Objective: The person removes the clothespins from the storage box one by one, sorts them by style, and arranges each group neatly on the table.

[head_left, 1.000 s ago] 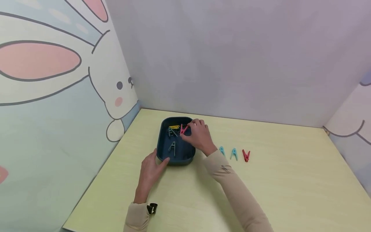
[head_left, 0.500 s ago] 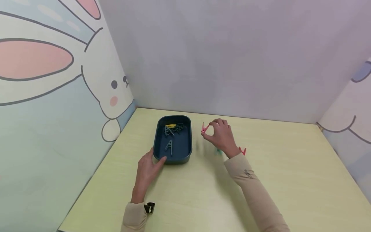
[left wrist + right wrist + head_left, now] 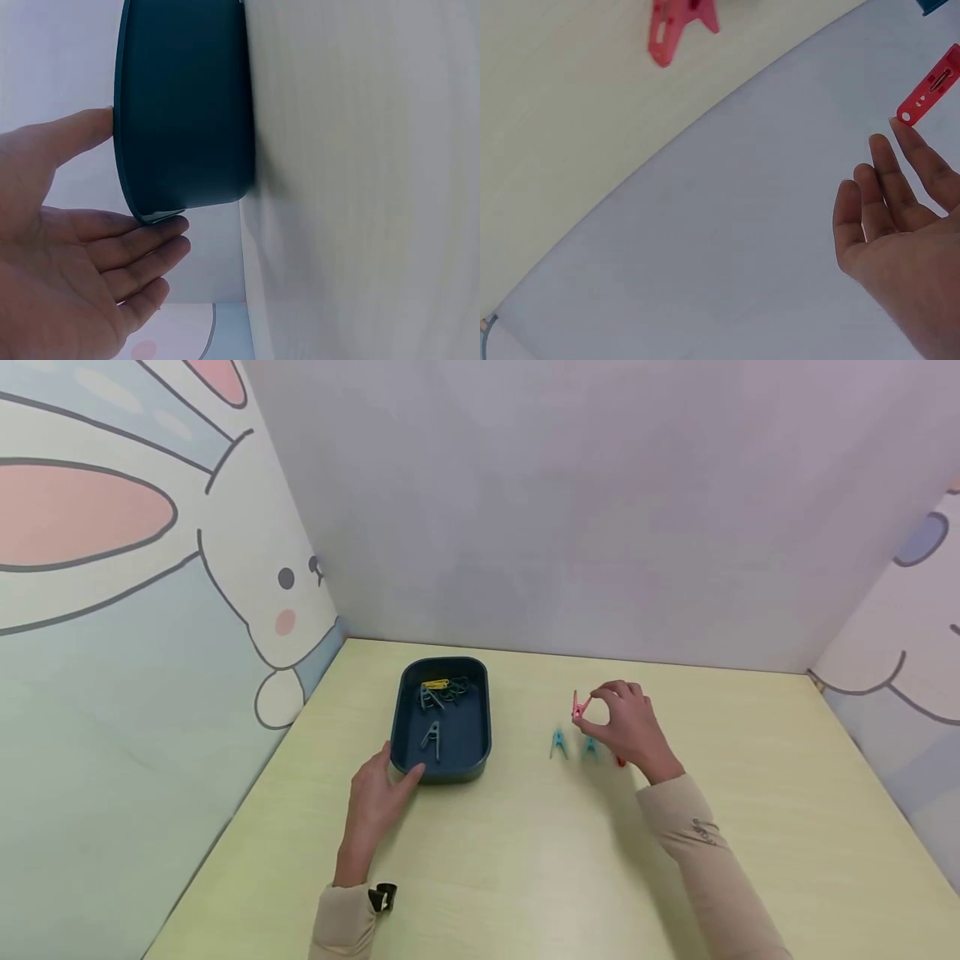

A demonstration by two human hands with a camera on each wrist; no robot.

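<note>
My right hand (image 3: 630, 722) pinches a pink clothespin (image 3: 577, 704) between thumb and index finger, above the table. In the right wrist view the index fingertip meets one end of the clothespin (image 3: 928, 86), and the other fingers are loosely bent. Below the hand lie two light-blue clothespins (image 3: 558, 742) and a red clothespin (image 3: 621, 762), the red one mostly hidden in the head view. My left hand (image 3: 373, 802) rests at the near left corner of a dark blue tray (image 3: 483, 752). In the left wrist view its thumb touches the rim and its fairly straight fingers lie along the outside.
Inside the tray are grey-green clothespins (image 3: 432, 737), a yellow clip (image 3: 435, 684) and a dark tangle of thin rings (image 3: 454, 688). The pale yellow table (image 3: 510, 860) meets a grey wall (image 3: 570, 527) behind and a bunny-painted wall (image 3: 187, 693) on the left.
My right hand has carried the pink clothespin out from over the tray and rightward, to above the blue and red clothespins. The left hand stays at the tray's corner.
</note>
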